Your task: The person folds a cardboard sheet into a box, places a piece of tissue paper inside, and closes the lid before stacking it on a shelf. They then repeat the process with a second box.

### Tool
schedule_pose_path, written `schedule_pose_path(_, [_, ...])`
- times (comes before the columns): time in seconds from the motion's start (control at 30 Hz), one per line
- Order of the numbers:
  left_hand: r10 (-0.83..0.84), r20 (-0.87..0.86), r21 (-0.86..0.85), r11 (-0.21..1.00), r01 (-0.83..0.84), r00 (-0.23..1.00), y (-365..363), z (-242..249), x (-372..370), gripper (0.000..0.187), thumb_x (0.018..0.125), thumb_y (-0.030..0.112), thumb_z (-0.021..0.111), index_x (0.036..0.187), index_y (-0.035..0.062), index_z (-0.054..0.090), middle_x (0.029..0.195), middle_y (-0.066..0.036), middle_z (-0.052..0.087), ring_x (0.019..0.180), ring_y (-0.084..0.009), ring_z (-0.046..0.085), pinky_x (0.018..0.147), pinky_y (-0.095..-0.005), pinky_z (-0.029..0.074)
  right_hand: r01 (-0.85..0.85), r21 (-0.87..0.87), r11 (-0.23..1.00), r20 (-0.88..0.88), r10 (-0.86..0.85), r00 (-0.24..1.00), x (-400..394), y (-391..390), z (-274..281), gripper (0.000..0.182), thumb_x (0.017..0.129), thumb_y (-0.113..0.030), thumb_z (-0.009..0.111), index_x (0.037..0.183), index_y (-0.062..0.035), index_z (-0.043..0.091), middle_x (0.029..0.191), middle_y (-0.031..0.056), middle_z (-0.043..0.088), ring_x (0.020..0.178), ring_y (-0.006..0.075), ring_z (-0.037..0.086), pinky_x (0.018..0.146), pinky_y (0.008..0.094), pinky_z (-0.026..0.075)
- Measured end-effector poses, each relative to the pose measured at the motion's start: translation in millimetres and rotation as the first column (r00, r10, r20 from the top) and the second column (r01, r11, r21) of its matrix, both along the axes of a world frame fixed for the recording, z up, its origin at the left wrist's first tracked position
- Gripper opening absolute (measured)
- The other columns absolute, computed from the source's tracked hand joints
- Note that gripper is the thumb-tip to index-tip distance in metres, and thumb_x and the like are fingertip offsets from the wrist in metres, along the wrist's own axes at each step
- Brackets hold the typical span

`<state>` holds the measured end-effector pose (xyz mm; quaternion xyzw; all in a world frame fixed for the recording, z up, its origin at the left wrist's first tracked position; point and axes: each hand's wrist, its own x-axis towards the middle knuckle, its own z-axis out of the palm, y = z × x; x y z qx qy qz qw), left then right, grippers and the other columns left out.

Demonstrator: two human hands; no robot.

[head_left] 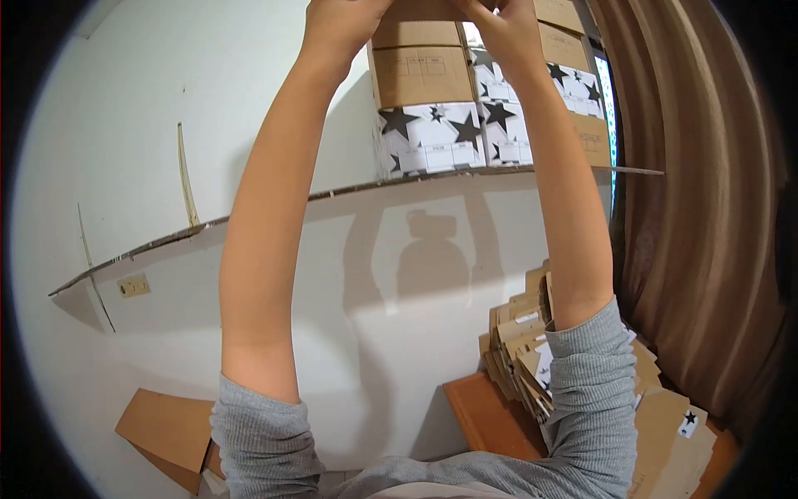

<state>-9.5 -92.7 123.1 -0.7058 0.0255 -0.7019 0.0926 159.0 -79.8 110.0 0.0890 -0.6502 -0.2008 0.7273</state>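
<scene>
Both my arms reach up to the top edge of the view. My left hand (pixel 347 29) and my right hand (pixel 507 29) grip a brown cardboard box (pixel 426 10) between them, in front of the upper stack. Only a dark lower strip of this box shows; the frame cuts off the rest of it and most of my fingers. Just behind and below stand a plain brown box (pixel 422 75) and a white box with black stars (pixel 431 137), stacked on a wall shelf (pixel 349 190).
More star-printed and brown boxes (pixel 592 137) fill the shelf's right side beside a brown curtain (pixel 698 208). Flattened cardboard (pixel 519 333) piles up at lower right near an orange-brown wooden surface (pixel 490 416). A brown panel (pixel 166 424) is at lower left.
</scene>
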Motion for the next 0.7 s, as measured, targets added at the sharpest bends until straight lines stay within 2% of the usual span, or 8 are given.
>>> schedule_pose_path(0.03, [-0.006, -0.015, 0.031, 0.999, 0.007, 1.0, 6, 12, 1, 0.098, 0.074, 0.04, 0.076, 0.147, 0.0142, 0.016, 0.142, -0.018, 0.036, 0.13, -0.0299, 0.038, 0.105, -0.0408, 0.037, 0.0, 0.016, 1.0, -0.003, 0.0, 1.0, 0, 3, 11, 0.084, 0.079, -0.019, 0.075, 0.144, -0.0092, 0.022, 0.128, 0.0172, 0.048, 0.119, 0.0266, 0.049, 0.094, 0.0352, 0.045])
schedule_pose_path(0.1, [0.047, -0.005, 0.015, 0.999, -0.047, 0.999, 16, 35, 2, 0.099, 0.075, 0.042, 0.075, 0.147, 0.0134, 0.015, 0.14, -0.018, 0.038, 0.129, -0.0295, 0.039, 0.105, -0.0403, 0.037, 0.089, -0.126, 0.988, -0.027, -0.093, 0.995, 4, 9, 32, 0.07, 0.082, -0.022, 0.072, 0.137, -0.0061, 0.032, 0.122, 0.0174, 0.054, 0.113, 0.0253, 0.053, 0.092, 0.0344, 0.046])
schedule_pose_path(0.13, [0.074, -0.013, -0.041, 0.996, -0.074, 0.997, 20, 46, 1, 0.098, 0.075, 0.045, 0.074, 0.147, 0.0137, 0.015, 0.141, -0.018, 0.038, 0.129, -0.0295, 0.039, 0.106, -0.0409, 0.036, 0.096, -0.056, 0.994, -0.048, -0.099, 0.994, 4, 16, 41, 0.06, 0.084, -0.025, 0.07, 0.131, -0.0035, 0.039, 0.118, 0.0171, 0.056, 0.108, 0.0246, 0.056, 0.089, 0.0345, 0.046])
schedule_pose_path(0.27, [0.211, 0.0, -0.211, 0.956, -0.206, 0.977, 41, 78, 4, 0.098, 0.076, 0.053, 0.07, 0.147, 0.0139, 0.014, 0.14, -0.019, 0.039, 0.129, -0.0296, 0.039, 0.107, -0.0423, 0.034, 0.28, -0.068, 0.957, -0.096, -0.286, 0.953, 14, 44, 79, 0.061, 0.085, -0.029, 0.068, 0.131, -0.0022, 0.039, 0.119, 0.018, 0.057, 0.109, 0.0255, 0.056, 0.09, 0.0359, 0.046])
schedule_pose_path(0.37, [0.18, 0.003, -0.204, 0.963, -0.176, 0.984, 69, 93, 6, 0.099, 0.076, 0.056, 0.067, 0.147, 0.0116, 0.014, 0.139, -0.02, 0.039, 0.129, -0.0297, 0.039, 0.108, -0.0428, 0.033, 0.33, -0.189, 0.925, -0.049, -0.345, 0.937, 18, 53, 92, 0.065, 0.085, -0.032, 0.068, 0.134, -0.0019, 0.037, 0.121, 0.0203, 0.056, 0.111, 0.0262, 0.056, 0.091, 0.0366, 0.046])
schedule_pose_path(0.43, [0.164, 0.0, -0.231, 0.96, -0.16, 0.986, 82, 95, 5, 0.101, 0.075, 0.059, 0.067, 0.146, 0.0088, 0.016, 0.138, -0.021, 0.04, 0.129, -0.0304, 0.039, 0.107, -0.0424, 0.034, 0.386, -0.181, 0.904, -0.071, -0.404, 0.912, 21, 66, 100, 0.067, 0.085, -0.032, 0.068, 0.135, -0.002, 0.036, 0.12, 0.0207, 0.057, 0.111, 0.0265, 0.056, 0.091, 0.0367, 0.046])
schedule_pose_path(0.53, [0.162, -0.092, -0.377, 0.908, -0.185, 0.982, 106, 108, 4, 0.101, 0.074, 0.061, 0.066, 0.146, 0.0077, 0.018, 0.138, -0.023, 0.04, 0.13, -0.0324, 0.039, 0.106, -0.0429, 0.034, 0.397, -0.229, 0.889, -0.07, -0.422, 0.904, 20, 81, 103, 0.068, 0.085, -0.033, 0.067, 0.137, -0.0022, 0.035, 0.119, 0.0209, 0.058, 0.11, 0.0272, 0.057, 0.091, 0.037, 0.046])
schedule_pose_path(0.7, [0.168, -0.08, -0.209, 0.961, -0.181, 0.983, 122, 115, 2, 0.101, 0.075, 0.06, 0.065, 0.147, 0.0107, 0.014, 0.142, -0.022, 0.034, 0.132, -0.0329, 0.034, 0.108, -0.0442, 0.032, 0.401, -0.319, 0.859, -0.098, -0.451, 0.887, 20, 92, 102, 0.063, 0.088, -0.039, 0.063, 0.133, -0.0019, 0.04, 0.116, 0.0199, 0.059, 0.105, 0.0266, 0.058, 0.088, 0.0359, 0.047])
